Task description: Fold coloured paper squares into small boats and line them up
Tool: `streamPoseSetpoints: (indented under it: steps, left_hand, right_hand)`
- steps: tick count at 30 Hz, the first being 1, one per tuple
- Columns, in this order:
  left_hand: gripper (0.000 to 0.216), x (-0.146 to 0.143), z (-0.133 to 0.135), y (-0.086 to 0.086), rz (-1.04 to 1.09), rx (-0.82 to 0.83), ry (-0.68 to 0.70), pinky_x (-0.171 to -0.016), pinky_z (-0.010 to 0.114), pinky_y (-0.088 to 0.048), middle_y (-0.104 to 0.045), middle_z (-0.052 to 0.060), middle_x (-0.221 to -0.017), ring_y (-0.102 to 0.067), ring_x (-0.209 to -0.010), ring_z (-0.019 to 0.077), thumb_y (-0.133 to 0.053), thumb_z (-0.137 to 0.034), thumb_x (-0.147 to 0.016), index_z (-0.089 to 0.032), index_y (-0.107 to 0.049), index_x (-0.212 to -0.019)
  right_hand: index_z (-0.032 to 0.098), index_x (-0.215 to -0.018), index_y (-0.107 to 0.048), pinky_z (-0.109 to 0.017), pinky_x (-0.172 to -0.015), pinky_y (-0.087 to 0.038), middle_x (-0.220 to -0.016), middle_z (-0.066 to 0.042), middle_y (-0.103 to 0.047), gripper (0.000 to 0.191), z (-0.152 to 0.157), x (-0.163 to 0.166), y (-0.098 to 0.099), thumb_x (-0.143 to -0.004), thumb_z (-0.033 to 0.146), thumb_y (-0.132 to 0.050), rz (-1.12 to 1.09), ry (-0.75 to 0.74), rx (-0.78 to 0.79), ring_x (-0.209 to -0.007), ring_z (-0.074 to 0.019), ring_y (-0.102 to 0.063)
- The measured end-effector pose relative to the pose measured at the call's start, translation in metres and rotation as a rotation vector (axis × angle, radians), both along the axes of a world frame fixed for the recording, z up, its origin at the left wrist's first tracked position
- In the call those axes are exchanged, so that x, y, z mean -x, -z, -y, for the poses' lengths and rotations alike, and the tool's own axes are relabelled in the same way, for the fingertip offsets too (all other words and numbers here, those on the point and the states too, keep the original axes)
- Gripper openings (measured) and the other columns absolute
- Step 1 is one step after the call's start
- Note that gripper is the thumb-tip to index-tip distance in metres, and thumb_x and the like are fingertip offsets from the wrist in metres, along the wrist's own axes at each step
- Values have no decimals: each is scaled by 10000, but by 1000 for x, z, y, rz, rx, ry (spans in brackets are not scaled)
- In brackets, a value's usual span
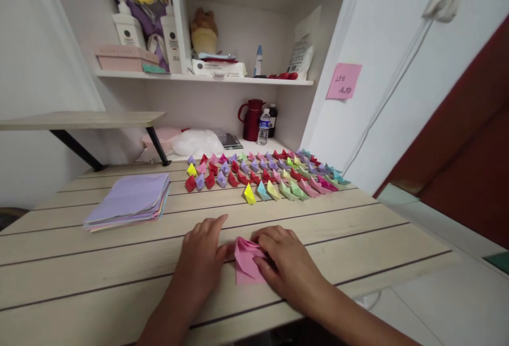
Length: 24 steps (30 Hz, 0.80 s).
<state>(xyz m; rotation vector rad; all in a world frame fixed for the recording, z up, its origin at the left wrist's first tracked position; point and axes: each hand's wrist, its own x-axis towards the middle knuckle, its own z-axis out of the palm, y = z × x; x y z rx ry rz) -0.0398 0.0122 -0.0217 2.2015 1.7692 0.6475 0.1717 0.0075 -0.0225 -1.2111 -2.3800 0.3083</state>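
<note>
A partly folded sheet of pink paper [247, 266] lies on the wooden tabletop near the front edge, with a fold standing up along its top. My right hand [284, 261] grips its right side, thumb on the front and fingers over the upper edge. At the paper's left edge is my left hand [202, 253], its thumb tip close against the paper and its index finger stretched apart from it. Whether that thumb touches the paper is hard to tell. Beyond the hands, rows of small folded paper boats [265, 176] in many colours stand on the table.
A stack of coloured paper sheets [129, 200] with lilac on top lies at the left. Behind the boats are a red jug [252, 121], a water bottle [263, 127] and a raised wooden shelf [83, 120] on black legs. The table's right edge slants toward the floor.
</note>
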Motion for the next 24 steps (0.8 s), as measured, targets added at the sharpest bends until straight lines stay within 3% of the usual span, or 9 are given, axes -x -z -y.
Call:
streamPoseSetpoints:
  steps: [4,11,14,18,20,22,24]
  left_hand:
    - [548,-7,15,14,-38,-46,-89,-1056,525,-339,-536,145,-1411,-474,-1300,306,-434,-185,-893,-175,-422,-1440]
    - [635,-15,34,22,-124,-107,112,-1096,575,-321,-551,54,-1437,-485,-1327,232,-365,-99,-880,-359,-386,-1459]
    - [621,-15,33,20,-163,-104,121,-1083,585,-343,-563,44,-1425,-491,-1324,241,-387,-118,-885,-392,-414,-1441]
    - [593,-19,32,24,-216,-163,90,-1073,604,-348,-599,41,-1387,-522,-1290,275,-444,-99,-853,-405,-537,-1352]
    - [607,-21,32,28,-227,-209,74,-1071,596,-352,-608,32,-1379,-532,-1278,272,-449,-64,-832,-415,-576,-1311]
    - [614,-20,32,31,-220,-232,77,-1060,585,-369,-615,30,-1370,-541,-1268,261,-435,-48,-828,-419,-591,-1292]
    - [605,-15,31,34,-192,-248,92,-1039,587,-393,-629,39,-1351,-563,-1244,259,-426,-40,-809,-400,-625,-1253]
  right_hand:
    - [215,-1034,-657,-389,-890,-377,-1079,-49,-674,165,3,2,-2,-883,196,-595,7,106,9,-1040,-248,-560]
    - [210,-986,-606,-407,-885,-379,-1028,-56,-660,184,0,-4,2,-807,169,-618,-78,155,80,-1012,-260,-555]
    - [204,-1019,-567,-409,-877,-412,-1021,-62,-638,337,0,-7,5,-709,80,-614,-197,179,123,-986,-258,-561]
    - [241,-1247,-516,-400,-1012,-398,-1350,-97,-483,657,2,-12,6,-649,-19,-592,-354,44,71,-1254,-253,-460]
    - [249,-1160,-585,-402,-1040,-383,-1397,-88,-460,542,4,-13,7,-685,-10,-609,-359,11,26,-1305,-259,-422]
    - [236,-982,-647,-410,-1005,-402,-1263,-71,-586,322,7,-15,7,-745,20,-619,-304,-6,10,-1209,-257,-505]
    - [234,-910,-670,-415,-967,-420,-1094,-45,-680,220,11,-17,6,-802,52,-611,-229,-42,13,-1078,-240,-577]
